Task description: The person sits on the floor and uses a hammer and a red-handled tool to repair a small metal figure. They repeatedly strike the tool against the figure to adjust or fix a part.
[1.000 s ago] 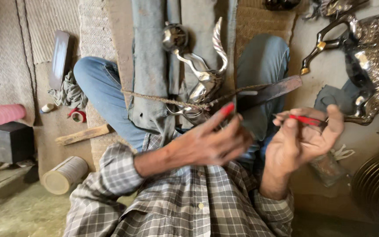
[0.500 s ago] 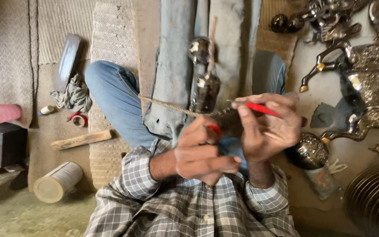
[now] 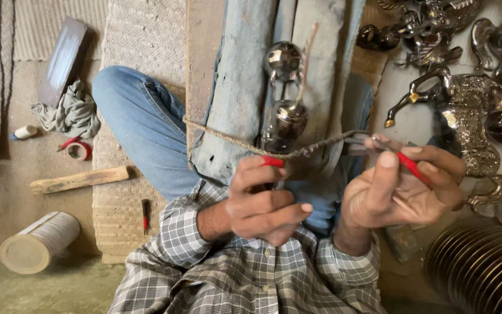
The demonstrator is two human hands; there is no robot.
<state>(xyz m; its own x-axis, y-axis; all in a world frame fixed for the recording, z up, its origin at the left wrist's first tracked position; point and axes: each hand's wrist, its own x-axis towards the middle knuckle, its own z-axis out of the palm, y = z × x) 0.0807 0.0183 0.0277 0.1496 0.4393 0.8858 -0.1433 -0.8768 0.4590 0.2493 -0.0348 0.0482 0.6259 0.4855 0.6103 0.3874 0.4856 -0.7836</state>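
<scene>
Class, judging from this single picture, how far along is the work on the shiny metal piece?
Done: the metal piece lies roped to the padded board. In hand: the left hand and right hand grip a red-handled tool across it. Left: how much working remains cannot be told.

Soft, even daylight fills the scene, fairly bright, with only faint shadows under the wood stick point(image 3: 78, 179) and the can point(image 3: 39, 242) far left of the fingers. Sharp glare spots sit on the metal piece point(image 3: 284, 99) just above the left hand point(image 3: 262, 203) and on the horse figures point(image 3: 460, 116) right of the right hand point(image 3: 399, 189). The fingertips look slightly soft, and the edges bend outward.
</scene>
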